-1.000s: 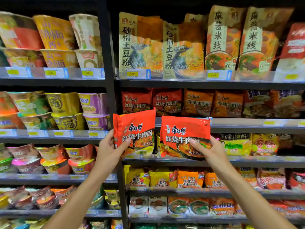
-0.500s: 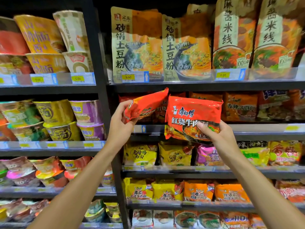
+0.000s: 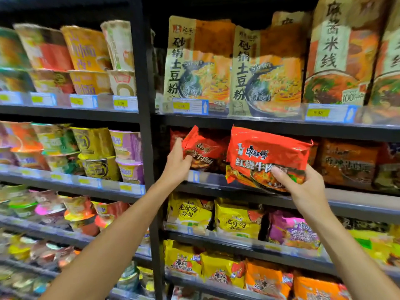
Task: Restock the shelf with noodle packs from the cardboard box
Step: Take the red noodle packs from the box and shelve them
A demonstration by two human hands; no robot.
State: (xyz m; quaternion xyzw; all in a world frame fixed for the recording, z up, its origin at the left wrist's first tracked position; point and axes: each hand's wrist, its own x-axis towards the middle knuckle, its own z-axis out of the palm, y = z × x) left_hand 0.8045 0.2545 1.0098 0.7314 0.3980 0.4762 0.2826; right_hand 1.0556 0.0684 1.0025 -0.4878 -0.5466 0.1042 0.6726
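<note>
Two bays of dark metal shelving (image 3: 149, 148), split by an upright post just left of the left hand (image 3: 176, 163), fill the view.

Tall tan-and-orange paper noodle bags (image 3: 199, 66) stand on the tier above both hands, behind yellow price tags (image 3: 190, 106).

Stacked foil-lidded cup noodle tubs in yellow, purple and green (image 3: 95, 152) sit beyond the post, well left of the left hand.

Yellow plastic noodle packets (image 3: 190, 213) line the tier below both hands.

Dull orange plastic noodle packets (image 3: 346, 163) stand just right of the right hand (image 3: 303, 187), on the tier it reaches toward.

One bright red plastic noodle pack with white lettering (image 3: 268, 154) is held by the right hand, thumb on its face and fingers under its lower edge; the pack faces outward, tilted slightly, in front of the shelf edge.

One second red plastic noodle pack, in shadow (image 3: 203, 152), is gripped at its left end by the left hand, fingers closed round it; it is angled into the shelf opening, just left of the first pack. Whether it rests on the shelf board cannot be told.
</note>
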